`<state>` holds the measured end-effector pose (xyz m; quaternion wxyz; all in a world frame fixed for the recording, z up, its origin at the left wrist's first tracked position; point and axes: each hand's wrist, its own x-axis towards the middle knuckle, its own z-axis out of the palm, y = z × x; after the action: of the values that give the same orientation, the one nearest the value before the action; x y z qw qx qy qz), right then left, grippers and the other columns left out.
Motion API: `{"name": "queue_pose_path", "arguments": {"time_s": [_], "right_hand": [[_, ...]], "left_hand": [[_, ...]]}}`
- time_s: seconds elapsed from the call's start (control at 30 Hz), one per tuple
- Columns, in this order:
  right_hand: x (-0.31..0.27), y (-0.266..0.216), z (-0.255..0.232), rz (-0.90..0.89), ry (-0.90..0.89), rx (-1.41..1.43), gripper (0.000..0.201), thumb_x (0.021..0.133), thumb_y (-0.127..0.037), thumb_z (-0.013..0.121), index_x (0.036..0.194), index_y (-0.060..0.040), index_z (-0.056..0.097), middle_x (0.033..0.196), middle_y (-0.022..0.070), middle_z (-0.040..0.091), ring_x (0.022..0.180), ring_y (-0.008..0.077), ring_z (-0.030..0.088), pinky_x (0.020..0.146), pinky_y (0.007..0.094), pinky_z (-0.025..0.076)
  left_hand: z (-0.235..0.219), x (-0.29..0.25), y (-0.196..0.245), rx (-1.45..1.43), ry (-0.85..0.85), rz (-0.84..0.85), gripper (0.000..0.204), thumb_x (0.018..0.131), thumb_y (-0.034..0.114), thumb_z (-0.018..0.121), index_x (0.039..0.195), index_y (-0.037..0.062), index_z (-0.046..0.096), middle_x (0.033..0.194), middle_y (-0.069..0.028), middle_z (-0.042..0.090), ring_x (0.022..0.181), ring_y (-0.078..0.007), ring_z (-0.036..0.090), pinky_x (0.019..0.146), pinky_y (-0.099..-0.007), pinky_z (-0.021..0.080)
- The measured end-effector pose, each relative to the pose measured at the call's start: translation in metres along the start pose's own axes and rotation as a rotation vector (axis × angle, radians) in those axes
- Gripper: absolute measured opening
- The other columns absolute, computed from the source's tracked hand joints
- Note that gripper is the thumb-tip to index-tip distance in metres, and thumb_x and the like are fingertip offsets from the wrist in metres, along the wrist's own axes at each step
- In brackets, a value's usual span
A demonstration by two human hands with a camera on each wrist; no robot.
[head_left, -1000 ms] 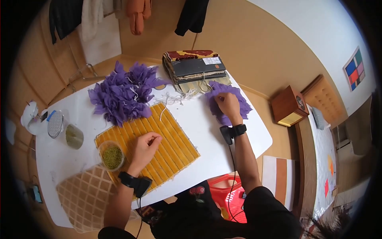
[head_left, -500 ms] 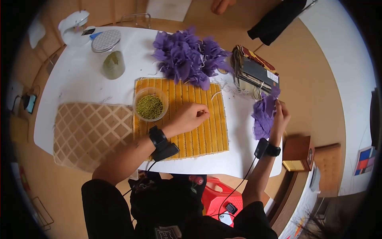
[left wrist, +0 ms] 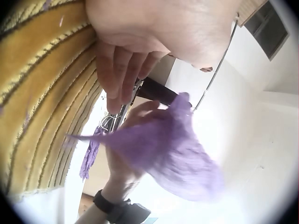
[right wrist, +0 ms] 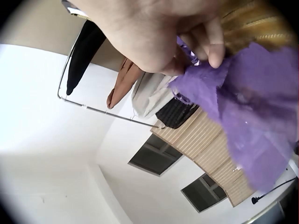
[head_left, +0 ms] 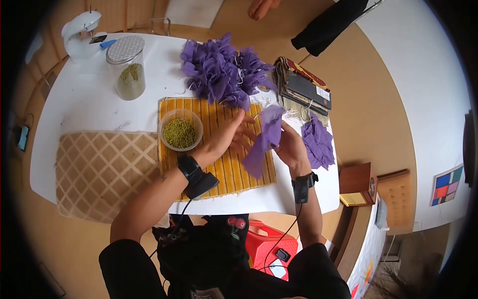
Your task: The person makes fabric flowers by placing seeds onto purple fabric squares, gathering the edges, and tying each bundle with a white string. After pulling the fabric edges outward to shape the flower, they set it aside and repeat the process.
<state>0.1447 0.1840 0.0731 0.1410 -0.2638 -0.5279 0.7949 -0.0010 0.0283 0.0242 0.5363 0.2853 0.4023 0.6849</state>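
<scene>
My right hand [head_left: 291, 145] pinches one thin, crinkled piece of purple cloth [head_left: 268, 133] by its edge, thumb against fingertips. The cloth hangs over the yellow striped fabric [head_left: 239, 174], blurred in the left wrist view. Just left of it, my left hand [head_left: 225, 140] has its fingers loosely extended, nothing between them. In the right wrist view a corner of the purple cloth [right wrist: 252, 107] sits between thumb and finger. A flat stack of purple pieces [head_left: 317, 142] lies right of my right hand. Beyond my left hand rises a heap of ruffled purple cloth [head_left: 214, 70].
A clear tub of green beans [head_left: 180, 130] stands on the yellow fabric's left side, close to my left forearm. Farther left are a lidded jar [head_left: 130, 82] and a tan lattice-patterned cloth [head_left: 107, 172]. A bundle of fabric samples [head_left: 304, 87] lies at the back right.
My right hand has lifted a purple piece off the right-hand stack and brought it left over the yellow fabric. My left hand's curled fingers have opened and moved toward it.
</scene>
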Motion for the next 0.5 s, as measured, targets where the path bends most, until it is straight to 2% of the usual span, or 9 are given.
{"name": "queue_pose_path", "arguments": {"time_s": [0.07,0.13,0.17,0.27,0.33,0.37,0.4,0.47,0.5], "right_hand": [[0.003,0.009,-0.008,0.049,-0.038,0.009,0.035,0.099,-0.033,0.044,0.118,-0.006,0.056,0.097,0.0049,0.066,0.082,0.0146,0.063,0.069,0.0265,0.05],[0.0,0.011,-0.01,0.066,-0.013,-0.008,0.037,0.1,-0.036,0.043,0.119,-0.0069,0.056,0.102,0.0058,0.065,0.085,0.0133,0.062,0.065,0.0241,0.049],[-0.003,0.009,-0.006,0.049,-0.014,-0.034,0.041,0.099,-0.04,0.043,0.12,-0.0069,0.055,0.106,0.0069,0.064,0.088,0.0136,0.061,0.065,0.0245,0.049],[-0.01,0.004,0.007,0.006,-0.02,-0.103,0.049,0.096,-0.044,0.05,0.124,-0.0043,0.053,0.112,0.0096,0.061,0.095,0.0137,0.059,0.065,0.0258,0.05],[-0.014,0.006,0.013,-0.086,0.069,-0.456,0.049,0.092,-0.037,0.06,0.126,-0.0012,0.052,0.112,0.0101,0.061,0.095,0.0127,0.06,0.063,0.0251,0.05],[-0.018,0.003,0.024,-0.121,0.088,-0.476,0.043,0.091,-0.024,0.064,0.124,0.0008,0.053,0.104,0.0082,0.063,0.088,0.0119,0.062,0.061,0.0232,0.05],[-0.016,0.006,0.02,-0.125,0.099,-0.473,0.043,0.091,-0.024,0.064,0.124,0.0008,0.053,0.104,0.0082,0.063,0.088,0.0119,0.062,0.061,0.0232,0.05],[-0.011,0.006,0.013,-0.155,0.041,-0.569,0.035,0.092,-0.018,0.061,0.121,0.0011,0.055,0.093,0.0065,0.065,0.079,0.0116,0.063,0.06,0.0215,0.049],[-0.012,0.007,0.01,-0.163,0.077,-0.545,0.027,0.095,-0.014,0.055,0.118,0.0014,0.056,0.086,0.0054,0.066,0.073,0.0115,0.064,0.06,0.0219,0.049]], "left_hand": [[-0.001,0.002,-0.003,0.007,-0.079,-0.043,0.063,0.096,0.056,0.039,0.129,0.0032,0.047,0.091,-0.004,0.063,0.072,-0.0104,0.061,0.058,-0.018,0.043],[0.0,0.008,-0.011,0.384,-0.044,0.067,0.042,0.095,0.037,0.057,0.116,0.0011,0.055,0.088,-0.0028,0.064,0.076,-0.0072,0.06,0.061,-0.0187,0.044],[0.007,0.008,-0.017,0.108,-0.014,0.148,0.022,0.09,0.018,0.065,0.103,0.0006,0.06,0.085,-0.001,0.064,0.076,-0.0048,0.057,0.064,-0.0193,0.045],[-0.001,0.011,-0.019,0.22,-0.022,0.178,0.017,0.091,0.014,0.062,0.1,0.0003,0.061,0.085,-0.0006,0.063,0.074,-0.0045,0.056,0.067,-0.0207,0.045],[-0.002,0.011,-0.019,0.235,-0.019,0.173,0.016,0.092,0.014,0.061,0.099,0.0002,0.061,0.085,0.0,0.063,0.074,-0.0044,0.055,0.067,-0.0205,0.045],[-0.001,0.009,-0.018,0.248,-0.015,0.162,0.015,0.092,0.013,0.06,0.098,0.0001,0.062,0.085,0.0005,0.062,0.074,-0.0044,0.055,0.067,-0.0202,0.044],[-0.001,0.008,-0.018,0.25,-0.027,0.159,0.015,0.092,0.013,0.06,0.098,0.0001,0.062,0.085,0.0005,0.062,0.074,-0.0044,0.055,0.067,-0.0202,0.044],[0.0,0.008,-0.017,0.266,0.072,0.24,0.015,0.091,0.014,0.06,0.092,-0.0005,0.063,0.083,-0.0001,0.063,0.075,-0.0049,0.055,0.066,-0.0212,0.043],[0.0,0.01,-0.019,0.241,0.111,0.23,0.015,0.091,0.015,0.06,0.091,-0.0001,0.063,0.082,0.0011,0.062,0.076,-0.0046,0.054,0.067,-0.0207,0.043]]}}
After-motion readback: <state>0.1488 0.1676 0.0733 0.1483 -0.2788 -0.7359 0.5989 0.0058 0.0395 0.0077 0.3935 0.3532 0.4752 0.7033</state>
